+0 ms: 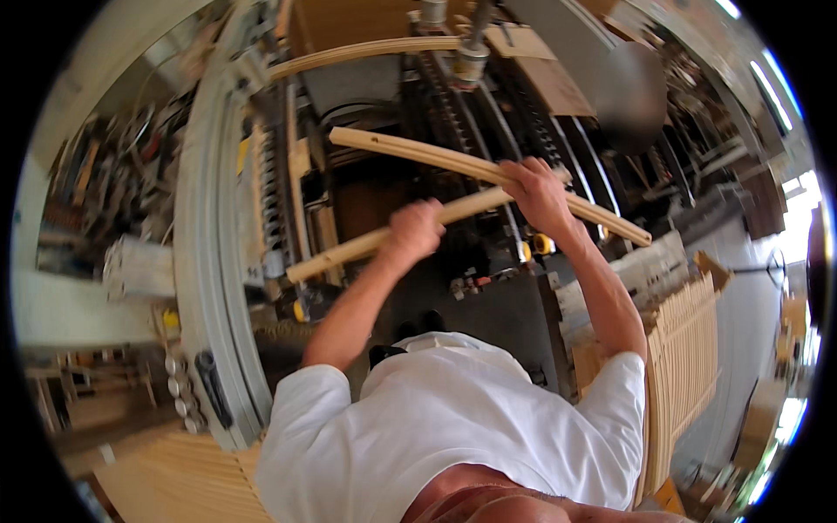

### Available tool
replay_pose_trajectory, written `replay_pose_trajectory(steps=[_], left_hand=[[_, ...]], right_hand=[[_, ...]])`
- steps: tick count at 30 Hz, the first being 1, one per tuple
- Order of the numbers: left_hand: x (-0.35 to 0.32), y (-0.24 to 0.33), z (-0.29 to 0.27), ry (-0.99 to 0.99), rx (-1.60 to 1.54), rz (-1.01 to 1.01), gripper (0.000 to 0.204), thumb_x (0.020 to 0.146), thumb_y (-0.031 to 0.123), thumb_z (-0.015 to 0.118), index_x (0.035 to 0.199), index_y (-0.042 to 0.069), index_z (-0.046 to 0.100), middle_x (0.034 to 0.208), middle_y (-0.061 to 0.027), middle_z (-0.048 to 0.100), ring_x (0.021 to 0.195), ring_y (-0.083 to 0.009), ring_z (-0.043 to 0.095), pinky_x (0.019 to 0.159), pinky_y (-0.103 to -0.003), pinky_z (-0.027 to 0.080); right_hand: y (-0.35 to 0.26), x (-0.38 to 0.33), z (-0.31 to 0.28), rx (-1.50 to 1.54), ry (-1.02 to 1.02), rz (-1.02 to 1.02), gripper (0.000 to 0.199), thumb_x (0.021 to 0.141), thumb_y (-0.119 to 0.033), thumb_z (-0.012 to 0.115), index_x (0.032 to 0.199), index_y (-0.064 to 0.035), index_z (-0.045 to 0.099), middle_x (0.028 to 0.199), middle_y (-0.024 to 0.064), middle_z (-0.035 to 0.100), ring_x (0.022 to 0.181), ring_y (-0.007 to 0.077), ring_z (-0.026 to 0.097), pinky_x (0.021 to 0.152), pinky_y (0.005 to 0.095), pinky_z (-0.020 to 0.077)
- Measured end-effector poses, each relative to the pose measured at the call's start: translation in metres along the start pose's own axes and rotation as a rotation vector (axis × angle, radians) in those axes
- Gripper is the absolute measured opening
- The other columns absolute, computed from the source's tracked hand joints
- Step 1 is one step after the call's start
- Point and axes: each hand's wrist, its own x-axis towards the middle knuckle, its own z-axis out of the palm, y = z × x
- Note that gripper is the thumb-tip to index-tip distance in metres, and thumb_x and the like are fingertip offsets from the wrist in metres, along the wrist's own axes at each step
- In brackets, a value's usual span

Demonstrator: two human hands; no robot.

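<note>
In front of me two pale wooden strips cross each other at a shallow angle. My left hand (417,230) is closed around the nearer strip (344,253), which slopes up toward the right. On the farther strip (423,153), which slopes down to the right, my right hand (535,190) is closed close to the crossing. Whether its fingers also touch the nearer strip cannot be made out. A small dark hole shows near the left end of the farther strip. Both strips are above the rails of a machine (453,131).
Another wooden strip (366,56) spans the far side of the machine. A thick grey beam (209,253) runs along my left. Stacked wooden slats (684,357) stand at my right, and more wooden pieces (170,479) lie at the lower left. A blurred dark rounded object (632,96) is at upper right.
</note>
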Motion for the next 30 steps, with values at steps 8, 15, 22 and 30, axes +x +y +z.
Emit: replay_pose_trajectory(steps=[8,15,22,30], left_hand=[[-0.129,0.050,0.029,-0.151,-0.211,-0.202,0.035,0.081,0.022,0.073,0.109,0.005,0.062,0.104,-0.0170,0.066,0.100,-0.0390,0.063,0.082,-0.050,0.050],[-0.218,0.047,0.028,-0.006,-0.251,-0.511,0.031,0.081,0.019,0.071,0.109,0.008,0.063,0.102,-0.0149,0.066,0.098,-0.0392,0.062,0.082,-0.050,0.049],[-0.295,0.076,0.019,0.218,-0.312,-0.838,0.033,0.076,0.018,0.075,0.107,0.007,0.067,0.103,-0.0166,0.068,0.096,-0.0390,0.063,0.081,-0.046,0.050],[-0.350,0.068,0.050,0.236,-0.276,-1.121,0.035,0.076,0.021,0.077,0.107,0.008,0.068,0.092,-0.0178,0.069,0.092,-0.0393,0.065,0.078,-0.045,0.052]], right_hand=[[0.022,0.151,0.161,0.116,-0.068,-0.264,0.030,0.082,-0.017,0.070,0.112,-0.0143,0.068,0.097,0.0100,0.064,0.098,0.0348,0.059,0.086,0.0467,0.0480],[0.038,0.235,0.237,-0.346,0.068,-0.403,0.016,0.085,-0.021,0.064,0.100,-0.0159,0.067,0.089,0.0075,0.066,0.094,0.0293,0.061,0.080,0.0441,0.0453],[0.057,0.267,0.250,-0.386,0.042,-0.429,0.011,0.084,-0.021,0.064,0.092,-0.0143,0.068,0.089,0.0080,0.069,0.093,0.0299,0.062,0.082,0.0443,0.0440],[0.039,0.273,0.248,-0.395,-0.047,-0.362,0.016,0.088,-0.017,0.056,0.095,-0.0143,0.071,0.097,0.0077,0.070,0.099,0.0285,0.063,0.088,0.0431,0.0426]])
